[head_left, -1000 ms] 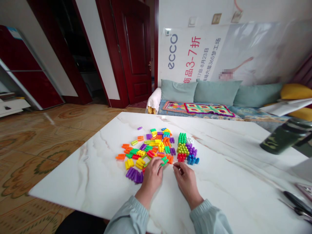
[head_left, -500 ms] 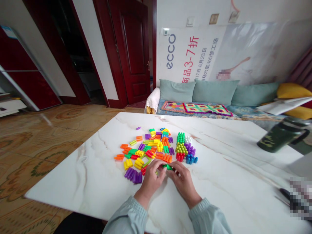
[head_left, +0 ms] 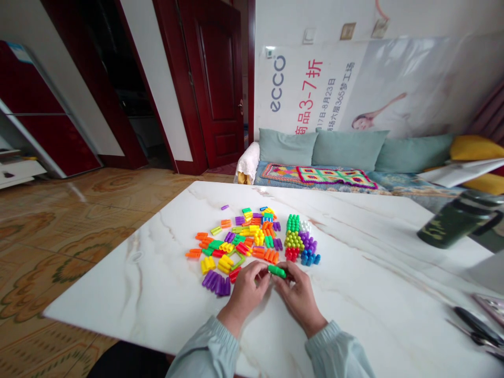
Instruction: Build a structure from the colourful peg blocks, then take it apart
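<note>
Between my two hands is a green plastic building block (head_left: pixel 277 271) with rounded tubes, held just above the table. My left hand (head_left: pixel 249 289) has its fingers curled at the block's left end; whether it grips the block or only touches it is partly hidden. My right hand (head_left: pixel 298 294) pinches the block's right end. Just beyond lie loose blocks: orange ones (head_left: pixel 271 256), a purple group (head_left: pixel 216 283) beside my left hand, and yellow ones (head_left: pixel 208 265). To the right stand upright groups sorted by colour: green (head_left: pixel 293 222), olive (head_left: pixel 294 240), purple (head_left: pixel 309 242), red (head_left: pixel 292 254) and blue (head_left: pixel 310 258).
The white marbled table (head_left: pixel 157 310) extends around the blocks. A dark green mug (head_left: pixel 444 220) stands at the right, with scissors (head_left: pixel 478 328) and a phone (head_left: pixel 490 307) near the right edge. Behind the table is a sofa (head_left: pixel 283 147) with cushions.
The green block has turned between my fingers and more of its side now shows. My hands have stayed in nearly the same place; the view has shifted slightly.
</note>
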### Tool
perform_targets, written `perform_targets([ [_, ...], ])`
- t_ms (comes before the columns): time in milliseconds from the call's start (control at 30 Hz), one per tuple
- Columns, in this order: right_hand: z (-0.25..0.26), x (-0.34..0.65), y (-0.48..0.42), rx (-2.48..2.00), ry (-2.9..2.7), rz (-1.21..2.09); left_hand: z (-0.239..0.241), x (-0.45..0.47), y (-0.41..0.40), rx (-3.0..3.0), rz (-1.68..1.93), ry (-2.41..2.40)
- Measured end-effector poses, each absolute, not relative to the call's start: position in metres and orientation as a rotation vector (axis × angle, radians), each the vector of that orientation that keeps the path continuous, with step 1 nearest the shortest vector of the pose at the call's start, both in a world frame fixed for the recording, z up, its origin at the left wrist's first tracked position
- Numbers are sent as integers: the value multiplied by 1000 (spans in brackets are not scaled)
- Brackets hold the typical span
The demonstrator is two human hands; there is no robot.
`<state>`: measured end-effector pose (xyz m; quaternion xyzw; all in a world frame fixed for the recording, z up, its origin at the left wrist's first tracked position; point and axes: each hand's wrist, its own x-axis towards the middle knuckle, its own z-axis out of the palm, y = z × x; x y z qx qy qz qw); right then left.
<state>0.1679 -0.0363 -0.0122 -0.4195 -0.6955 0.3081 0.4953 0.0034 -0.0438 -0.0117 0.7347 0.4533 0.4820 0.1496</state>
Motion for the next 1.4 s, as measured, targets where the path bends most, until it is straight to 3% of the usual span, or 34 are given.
perform_targets([
  [300,-15,169,-37,-982,-1668,691,-17,4,-43,2187,1295,1321],
  [500,-15,171,-35,-1008,-1664,618,-14,1,-42,2144,1455,1394],
  [767,-22,165,-30,-1135,-1644,843,-12,-7,-39,2134,1505,1815],
  [967,-26,166,-30,-1089,-1691,877,-12,-4,-36,2073,1271,2138],
  [1167,-25,167,-29,-1094,-1832,769,-6,-8,-26,2090,1021,2117],
  [1400,-21,165,-29,-1136,-1862,762,28,-35,15,2046,389,2158],
])
